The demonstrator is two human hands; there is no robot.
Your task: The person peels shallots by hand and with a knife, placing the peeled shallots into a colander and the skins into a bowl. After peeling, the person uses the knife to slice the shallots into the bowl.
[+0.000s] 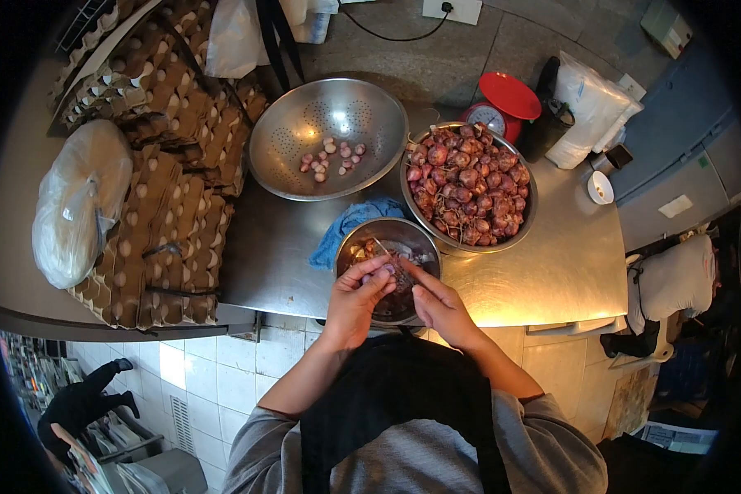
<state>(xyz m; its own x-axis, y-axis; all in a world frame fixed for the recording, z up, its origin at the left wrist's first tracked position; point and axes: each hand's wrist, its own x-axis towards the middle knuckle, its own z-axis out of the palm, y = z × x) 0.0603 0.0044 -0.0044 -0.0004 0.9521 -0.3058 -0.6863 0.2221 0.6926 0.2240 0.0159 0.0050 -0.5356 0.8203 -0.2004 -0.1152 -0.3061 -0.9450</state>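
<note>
Here, left hand [355, 298] and right hand [439, 306] pinch a shallot [384, 272].

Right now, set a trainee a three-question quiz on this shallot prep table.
1. True or false: the colander holds more shallots than the full bowl.
2. Over which container do the left hand and right hand work? A) colander B) small bowl C) scale
3. What lies between the colander and the small bowl?

Key: 1. False, only a few peeled ones. 2. B. 3. A blue cloth.
</note>
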